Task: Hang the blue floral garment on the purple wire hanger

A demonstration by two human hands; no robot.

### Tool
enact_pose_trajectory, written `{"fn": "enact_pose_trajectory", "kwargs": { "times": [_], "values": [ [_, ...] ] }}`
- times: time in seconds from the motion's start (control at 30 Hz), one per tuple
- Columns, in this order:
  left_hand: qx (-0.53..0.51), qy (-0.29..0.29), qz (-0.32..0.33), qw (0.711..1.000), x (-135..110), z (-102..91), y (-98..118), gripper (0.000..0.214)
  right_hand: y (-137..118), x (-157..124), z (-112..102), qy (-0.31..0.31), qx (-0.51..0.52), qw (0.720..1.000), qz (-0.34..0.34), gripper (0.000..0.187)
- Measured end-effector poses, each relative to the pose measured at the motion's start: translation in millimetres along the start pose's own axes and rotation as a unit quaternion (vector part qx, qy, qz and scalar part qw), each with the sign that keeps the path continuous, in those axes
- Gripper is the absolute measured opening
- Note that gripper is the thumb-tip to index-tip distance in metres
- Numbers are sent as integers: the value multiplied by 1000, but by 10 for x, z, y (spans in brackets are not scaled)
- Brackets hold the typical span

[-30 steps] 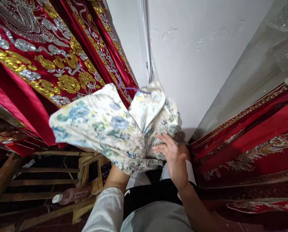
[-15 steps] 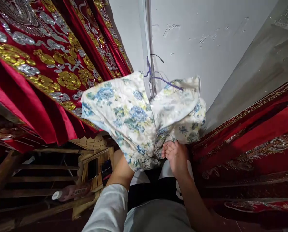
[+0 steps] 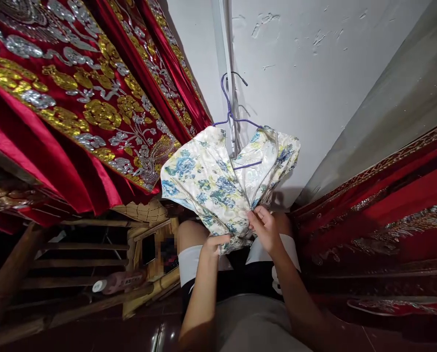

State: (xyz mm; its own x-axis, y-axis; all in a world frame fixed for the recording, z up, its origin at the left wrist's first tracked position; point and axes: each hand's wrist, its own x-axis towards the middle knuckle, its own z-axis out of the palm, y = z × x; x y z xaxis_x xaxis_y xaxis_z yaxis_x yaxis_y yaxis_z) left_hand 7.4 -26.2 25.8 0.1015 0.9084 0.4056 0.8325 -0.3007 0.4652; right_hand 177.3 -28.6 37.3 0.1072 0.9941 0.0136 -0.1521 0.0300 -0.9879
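Observation:
A white garment with blue and green flowers hangs on a purple wire hanger in front of a white wall. Both of my hands grip its lower part, just above my knees. My left hand pinches the bunched cloth at the bottom left, fingers closed on it. My right hand holds the cloth a little higher on the right, fingers curled into the folds.
Red robes with gold and silver embroidery hang close on the left, more red embroidered cloth on the right. A wooden rack with a pink bottle stands low on the left. A white pipe runs up the wall.
The garment, spread wide and swinging before, now hangs narrower and gathered. My left hand has come out from under the cloth and grips its bottom; my right hand closed on it.

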Motion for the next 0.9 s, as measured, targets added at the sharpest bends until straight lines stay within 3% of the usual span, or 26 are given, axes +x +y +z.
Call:
{"fn": "enact_pose_trajectory", "kwargs": {
  "times": [0.07,0.1,0.17,0.2,0.23,0.27,0.33,0.43,0.47,0.5,0.53,0.6,0.67,0.8,0.9],
  "values": [
    [-168,-40,-53,984,-56,32,35,34,-46,16,5,-11,-37,999,-11,41],
    [-282,-60,-104,952,-79,45,34,31,-86,31,4,-11,-67,998,-19,40],
    [-468,-81,-219,852,-109,73,-6,43,-185,70,-9,-11,-136,990,-45,38],
    [-516,-79,-265,811,-115,91,-38,51,-238,90,-21,-15,-166,984,-56,37],
    [-527,-71,-294,795,-114,114,-71,57,-286,109,-35,-23,-184,981,-61,36],
    [-519,-53,-310,795,-108,143,-101,59,-325,124,-50,-35,-190,979,-58,34],
    [-471,28,-313,824,-89,210,-127,60,-365,139,-71,-51,-176,982,-39,29],
    [-308,244,-243,887,-68,307,-52,68,-327,118,-50,-48,-123,991,-10,23],
    [-255,285,-199,902,-65,334,-3,70,-301,102,-27,-49,-110,993,-7,22],
    [-223,287,-153,919,-61,358,51,68,-275,87,0,-57,-99,993,-7,22],
    [-218,253,-112,936,-54,379,103,60,-254,76,31,-71,-91,993,-9,22],
    [-254,137,-60,956,-21,418,181,32,-245,83,98,-104,-86,991,-14,23],
    [-285,61,-54,955,38,456,206,15,-304,159,166,-116,-81,990,-11,23],
    [-279,19,-35,960,184,553,134,17,-693,580,323,-13,-4,1000,-6,19],
    [-247,-18,-4,969,272,646,58,16,-1122,989,456,28,54,997,-51,20]
  ]
}}
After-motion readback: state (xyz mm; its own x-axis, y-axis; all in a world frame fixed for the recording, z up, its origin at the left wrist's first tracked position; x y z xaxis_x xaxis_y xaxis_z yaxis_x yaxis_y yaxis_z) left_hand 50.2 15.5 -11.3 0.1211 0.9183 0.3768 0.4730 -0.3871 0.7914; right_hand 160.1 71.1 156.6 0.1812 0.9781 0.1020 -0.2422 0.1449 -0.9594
